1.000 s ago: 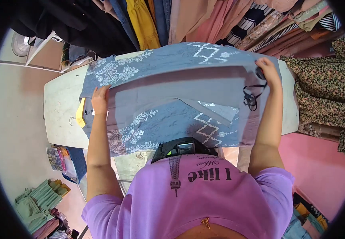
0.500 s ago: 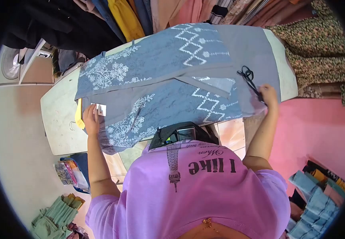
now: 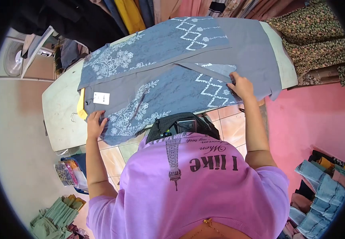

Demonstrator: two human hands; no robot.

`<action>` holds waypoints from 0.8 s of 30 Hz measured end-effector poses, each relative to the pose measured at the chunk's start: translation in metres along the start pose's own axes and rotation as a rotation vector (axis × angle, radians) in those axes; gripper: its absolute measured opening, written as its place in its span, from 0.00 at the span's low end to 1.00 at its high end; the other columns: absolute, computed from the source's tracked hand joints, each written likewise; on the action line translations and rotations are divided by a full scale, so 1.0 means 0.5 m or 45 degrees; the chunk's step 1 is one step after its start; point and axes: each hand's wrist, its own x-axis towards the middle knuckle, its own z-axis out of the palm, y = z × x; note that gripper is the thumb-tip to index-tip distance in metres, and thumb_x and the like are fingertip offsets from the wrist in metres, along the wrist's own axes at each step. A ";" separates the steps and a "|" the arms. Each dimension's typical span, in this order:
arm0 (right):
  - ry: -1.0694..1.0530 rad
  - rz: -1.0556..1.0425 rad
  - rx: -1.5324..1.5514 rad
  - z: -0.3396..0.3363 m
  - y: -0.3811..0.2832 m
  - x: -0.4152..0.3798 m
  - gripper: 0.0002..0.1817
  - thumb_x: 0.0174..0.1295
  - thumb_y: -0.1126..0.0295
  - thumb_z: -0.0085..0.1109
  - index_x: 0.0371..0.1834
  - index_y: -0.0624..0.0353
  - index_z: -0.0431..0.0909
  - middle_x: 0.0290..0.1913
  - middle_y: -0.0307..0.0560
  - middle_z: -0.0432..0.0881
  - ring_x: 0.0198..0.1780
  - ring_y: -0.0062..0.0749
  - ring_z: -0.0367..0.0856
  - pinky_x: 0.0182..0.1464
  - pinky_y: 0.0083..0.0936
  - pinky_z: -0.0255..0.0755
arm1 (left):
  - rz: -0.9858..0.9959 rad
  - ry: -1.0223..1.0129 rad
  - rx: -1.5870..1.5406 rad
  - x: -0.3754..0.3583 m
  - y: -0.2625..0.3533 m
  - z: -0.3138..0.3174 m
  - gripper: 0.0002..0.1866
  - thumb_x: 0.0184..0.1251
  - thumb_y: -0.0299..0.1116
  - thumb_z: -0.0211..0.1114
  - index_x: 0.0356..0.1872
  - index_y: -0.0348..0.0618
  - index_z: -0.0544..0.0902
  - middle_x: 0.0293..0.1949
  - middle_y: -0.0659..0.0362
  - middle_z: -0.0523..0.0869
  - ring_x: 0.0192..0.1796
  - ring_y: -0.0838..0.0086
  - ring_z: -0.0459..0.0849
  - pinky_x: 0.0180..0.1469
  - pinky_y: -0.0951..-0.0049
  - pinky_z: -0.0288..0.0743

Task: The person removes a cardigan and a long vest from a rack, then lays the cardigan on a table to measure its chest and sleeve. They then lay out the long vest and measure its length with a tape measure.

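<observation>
A blue-grey garment with white floral and diamond patterns point(image 3: 160, 95) lies spread over the pale board point(image 3: 59, 119). Near its left end is a white tag point(image 3: 101, 98), with something yellow point(image 3: 81, 104) beside it. My left hand point(image 3: 96, 124) rests on the garment's lower left edge, below the tag, its fingers apart. Toward the right, my right hand point(image 3: 241, 86) has its fingers closed at the edge of the garment's open flap; what is between them is too small to make out.
Clothes hang behind the board, among them a yellow one point(image 3: 129, 16), and a floral garment point(image 3: 320, 47) hangs at the right. Folded clothes point(image 3: 326, 191) are stacked low right, more point(image 3: 57, 215) low left. A black waist bag point(image 3: 182, 126) sits between me and the board.
My right hand has moved left from the black cord to the flap. The cord has left the cloth's top. My left hand has shifted off the tag to the lower edge.
</observation>
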 end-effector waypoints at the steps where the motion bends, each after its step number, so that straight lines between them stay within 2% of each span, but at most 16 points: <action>1: 0.026 -0.043 -0.020 0.024 0.010 0.009 0.15 0.55 0.58 0.61 0.42 0.50 0.77 0.33 0.49 0.85 0.39 0.48 0.83 0.40 0.41 0.75 | 0.008 -0.030 0.026 -0.001 0.001 -0.002 0.18 0.53 0.35 0.68 0.47 0.45 0.79 0.42 0.55 0.80 0.46 0.58 0.76 0.52 0.61 0.67; 4: 0.029 -0.026 -0.093 0.036 0.021 0.030 0.13 0.55 0.59 0.60 0.40 0.51 0.79 0.33 0.51 0.84 0.39 0.49 0.82 0.41 0.41 0.76 | -0.051 -0.059 0.018 -0.002 -0.016 0.004 0.18 0.50 0.37 0.71 0.44 0.46 0.81 0.36 0.58 0.81 0.44 0.61 0.77 0.51 0.61 0.66; 6: 0.071 -0.027 -0.052 0.029 0.039 0.041 0.12 0.55 0.60 0.59 0.39 0.51 0.80 0.33 0.53 0.84 0.39 0.50 0.82 0.40 0.41 0.75 | -0.142 -0.130 0.016 0.000 -0.038 0.006 0.13 0.52 0.35 0.70 0.37 0.43 0.82 0.31 0.57 0.81 0.40 0.61 0.78 0.48 0.61 0.67; 7: 0.115 -0.019 -0.013 0.023 0.050 0.049 0.12 0.55 0.60 0.58 0.38 0.52 0.81 0.33 0.55 0.84 0.39 0.51 0.82 0.40 0.41 0.75 | -0.146 -0.124 0.016 0.003 -0.045 0.008 0.13 0.52 0.35 0.70 0.37 0.43 0.82 0.31 0.57 0.81 0.40 0.61 0.78 0.48 0.61 0.67; 9: 0.136 0.026 0.047 -0.015 0.067 0.064 0.12 0.54 0.61 0.57 0.37 0.53 0.81 0.33 0.56 0.83 0.38 0.52 0.82 0.40 0.41 0.75 | -0.174 0.106 -0.197 0.007 -0.055 0.010 0.09 0.54 0.31 0.69 0.32 0.38 0.81 0.27 0.54 0.81 0.33 0.61 0.80 0.41 0.64 0.71; 10: 0.153 0.079 0.109 -0.036 0.076 0.072 0.12 0.54 0.61 0.57 0.36 0.54 0.82 0.32 0.57 0.83 0.37 0.52 0.82 0.40 0.40 0.74 | -0.181 0.110 -0.198 0.009 -0.057 0.010 0.09 0.54 0.31 0.69 0.32 0.38 0.81 0.27 0.54 0.81 0.33 0.61 0.80 0.41 0.64 0.71; 12: 0.219 0.093 0.196 -0.071 0.103 0.087 0.12 0.53 0.61 0.57 0.35 0.56 0.82 0.31 0.58 0.83 0.37 0.53 0.82 0.40 0.40 0.74 | -0.314 0.282 -0.354 0.016 -0.058 0.009 0.07 0.55 0.27 0.69 0.30 0.35 0.80 0.25 0.52 0.82 0.28 0.62 0.80 0.33 0.67 0.73; 13: 0.287 0.118 0.284 -0.083 0.115 0.094 0.13 0.52 0.60 0.58 0.34 0.57 0.81 0.31 0.58 0.82 0.36 0.53 0.82 0.39 0.40 0.73 | -0.298 0.323 -0.286 0.020 -0.068 0.013 0.06 0.56 0.26 0.69 0.31 0.35 0.80 0.25 0.51 0.83 0.26 0.64 0.82 0.31 0.70 0.73; 17: 0.134 0.207 0.166 -0.092 0.135 0.140 0.14 0.52 0.59 0.59 0.34 0.57 0.81 0.32 0.58 0.83 0.38 0.53 0.82 0.42 0.39 0.74 | -0.296 0.326 -0.203 0.044 -0.058 0.020 0.08 0.56 0.29 0.69 0.31 0.36 0.81 0.26 0.52 0.83 0.28 0.63 0.82 0.33 0.68 0.73; 20: 0.221 0.298 0.001 -0.035 0.092 0.164 0.15 0.52 0.57 0.60 0.37 0.55 0.81 0.35 0.59 0.83 0.42 0.53 0.82 0.44 0.38 0.73 | -0.337 0.280 -0.074 0.054 -0.071 0.052 0.09 0.57 0.34 0.69 0.31 0.38 0.81 0.27 0.53 0.83 0.30 0.62 0.82 0.38 0.64 0.72; 22: 0.245 0.362 0.085 -0.026 0.081 0.148 0.16 0.52 0.56 0.60 0.38 0.55 0.81 0.36 0.59 0.83 0.42 0.53 0.82 0.45 0.38 0.73 | -0.407 0.259 -0.038 0.056 -0.063 0.058 0.10 0.58 0.36 0.68 0.33 0.41 0.81 0.31 0.56 0.84 0.34 0.62 0.81 0.44 0.61 0.69; 23: 0.268 0.413 0.165 -0.025 0.085 0.137 0.17 0.52 0.55 0.60 0.40 0.54 0.81 0.37 0.59 0.83 0.43 0.53 0.81 0.45 0.38 0.73 | -0.378 0.297 0.066 0.056 -0.050 0.049 0.09 0.57 0.34 0.67 0.36 0.43 0.81 0.39 0.56 0.83 0.43 0.62 0.80 0.50 0.60 0.67; 24: 0.272 0.433 0.160 -0.023 0.105 0.122 0.17 0.52 0.55 0.60 0.40 0.54 0.81 0.37 0.59 0.83 0.43 0.53 0.81 0.45 0.38 0.73 | -0.361 0.288 0.057 0.053 -0.034 0.040 0.09 0.57 0.34 0.67 0.36 0.43 0.81 0.39 0.56 0.83 0.43 0.62 0.80 0.50 0.60 0.67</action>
